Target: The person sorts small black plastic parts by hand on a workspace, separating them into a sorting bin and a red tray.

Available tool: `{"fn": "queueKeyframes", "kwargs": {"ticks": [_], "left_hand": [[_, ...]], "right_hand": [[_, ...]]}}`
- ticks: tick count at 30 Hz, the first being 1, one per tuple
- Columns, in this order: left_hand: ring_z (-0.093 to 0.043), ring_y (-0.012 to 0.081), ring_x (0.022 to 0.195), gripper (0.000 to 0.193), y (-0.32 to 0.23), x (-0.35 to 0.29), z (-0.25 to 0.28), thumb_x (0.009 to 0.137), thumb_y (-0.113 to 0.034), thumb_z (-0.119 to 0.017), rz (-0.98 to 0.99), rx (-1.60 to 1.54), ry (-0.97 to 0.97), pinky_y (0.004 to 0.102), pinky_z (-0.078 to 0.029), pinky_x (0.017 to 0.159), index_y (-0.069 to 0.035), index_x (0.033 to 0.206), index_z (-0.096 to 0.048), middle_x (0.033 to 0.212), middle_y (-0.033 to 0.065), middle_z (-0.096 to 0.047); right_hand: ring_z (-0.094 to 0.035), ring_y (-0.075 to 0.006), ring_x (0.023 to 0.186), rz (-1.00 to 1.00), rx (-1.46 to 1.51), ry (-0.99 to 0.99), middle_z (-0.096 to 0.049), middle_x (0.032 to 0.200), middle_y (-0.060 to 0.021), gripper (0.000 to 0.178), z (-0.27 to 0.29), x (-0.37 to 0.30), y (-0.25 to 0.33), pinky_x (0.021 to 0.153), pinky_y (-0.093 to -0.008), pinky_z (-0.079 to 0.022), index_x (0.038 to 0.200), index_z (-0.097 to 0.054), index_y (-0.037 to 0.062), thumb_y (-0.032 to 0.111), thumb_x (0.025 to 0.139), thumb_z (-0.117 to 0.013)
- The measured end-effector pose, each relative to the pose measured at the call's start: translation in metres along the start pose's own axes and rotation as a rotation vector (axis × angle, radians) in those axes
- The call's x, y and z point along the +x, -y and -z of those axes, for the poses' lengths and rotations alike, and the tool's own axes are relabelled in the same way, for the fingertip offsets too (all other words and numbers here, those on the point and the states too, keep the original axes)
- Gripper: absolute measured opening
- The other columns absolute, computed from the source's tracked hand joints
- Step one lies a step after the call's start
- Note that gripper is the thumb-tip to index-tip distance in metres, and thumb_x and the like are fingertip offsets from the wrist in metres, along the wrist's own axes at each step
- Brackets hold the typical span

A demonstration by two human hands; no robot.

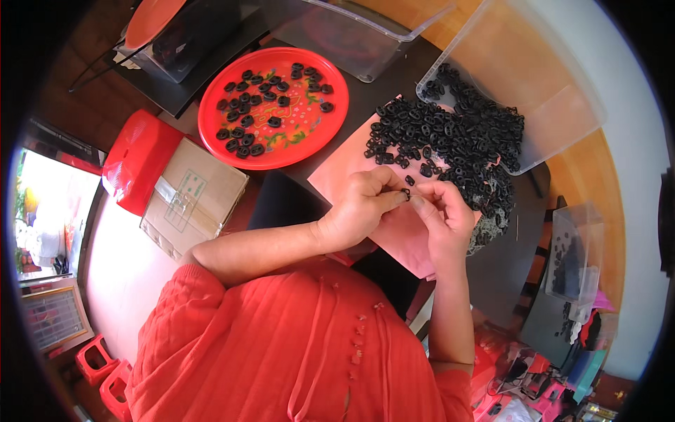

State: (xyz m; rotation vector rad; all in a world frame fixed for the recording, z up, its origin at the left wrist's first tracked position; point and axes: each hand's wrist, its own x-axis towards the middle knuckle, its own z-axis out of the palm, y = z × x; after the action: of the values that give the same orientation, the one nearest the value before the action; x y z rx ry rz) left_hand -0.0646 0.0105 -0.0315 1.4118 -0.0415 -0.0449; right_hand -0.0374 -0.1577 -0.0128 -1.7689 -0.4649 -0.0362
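Observation:
Above the pink sheet point(337, 165), my left hand point(357, 207) pinches a small black ring-like plastic piece point(406, 192) between thumb and fingertips. My right hand point(447, 214) meets it from the other side, thumb and forefinger pressed together at the piece; whatever they grip is too small to tell. Just beyond the fingertips lies a loose black piece point(410, 181). A large heap of black plastic pieces with holes point(450, 130) spreads over the sheet's far right part, some of it inside a tipped clear plastic bin point(555, 119).
At the far left of the dark table point(365, 98) sits a round red tray point(327, 137) with several black pieces. Another clear bin point(351, 35) stands behind it. Left of the table are a cardboard box point(200, 193) and a red container point(137, 158). Grey-white netting point(492, 221) lies beside the heap.

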Motion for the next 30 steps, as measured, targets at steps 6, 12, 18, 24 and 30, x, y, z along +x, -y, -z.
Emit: {"fn": "queueKeyframes", "kwargs": {"ticks": [6,12,18,24,30], "left_hand": [[-0.054,0.004,0.062,0.007,0.003,0.002,0.001,0.092,-0.008,-0.062,0.011,-0.012,0.001,0.0191,-0.043,0.052,-0.001,0.094,-0.062,0.074,-0.0009,-0.06],[-0.055,0.0068,0.065,0.006,0.013,-0.001,-0.003,0.091,-0.005,-0.062,-0.191,0.117,-0.025,0.0225,-0.045,0.054,0.001,0.091,-0.061,0.074,0.0011,-0.06],[-0.057,0.0066,0.062,0.005,0.004,-0.007,0.008,0.094,-0.006,-0.06,0.052,-0.197,-0.052,0.0204,-0.046,0.052,-0.002,0.095,-0.062,0.076,0.0011,-0.062],[-0.061,0.0103,0.068,0.005,-0.003,-0.014,0.028,0.096,-0.006,-0.058,0.063,-0.311,-0.103,0.0219,-0.049,0.057,-0.001,0.097,-0.059,0.079,0.004,-0.062],[-0.06,0.0096,0.067,0.005,-0.001,-0.014,0.028,0.096,-0.006,-0.058,0.056,-0.242,-0.09,0.0215,-0.048,0.058,-0.001,0.096,-0.059,0.078,0.0026,-0.061]], "right_hand": [[-0.057,-0.0141,0.07,0.231,-0.278,0.035,-0.059,0.081,-0.0063,0.008,0.001,0.005,0.005,0.063,-0.0267,-0.047,0.093,-0.06,-0.0007,-0.004,0.087,-0.064],[-0.055,-0.0134,0.065,0.161,-0.279,0.026,-0.057,0.077,-0.0048,0.008,-0.006,-0.006,0.0,0.059,-0.0259,-0.045,0.09,-0.059,0.0004,-0.004,0.086,-0.064],[-0.056,-0.0069,0.069,-0.04,-0.17,-0.143,-0.064,0.076,-0.001,0.007,0.036,0.014,0.003,0.062,-0.023,-0.045,0.089,-0.064,-0.0011,0.002,0.086,-0.07],[-0.062,-0.0188,0.063,0.056,-0.708,-0.151,-0.064,0.078,-0.0054,0.011,0.052,0.033,0.001,0.061,-0.0299,-0.048,0.087,-0.065,0.0069,0.006,0.08,-0.072],[-0.059,-0.0252,0.077,0.371,-1.073,-0.017,-0.055,0.079,-0.0036,0.009,0.03,0.053,-0.007,0.066,-0.039,-0.048,0.081,-0.07,0.0155,0.012,0.074,-0.072]]}}
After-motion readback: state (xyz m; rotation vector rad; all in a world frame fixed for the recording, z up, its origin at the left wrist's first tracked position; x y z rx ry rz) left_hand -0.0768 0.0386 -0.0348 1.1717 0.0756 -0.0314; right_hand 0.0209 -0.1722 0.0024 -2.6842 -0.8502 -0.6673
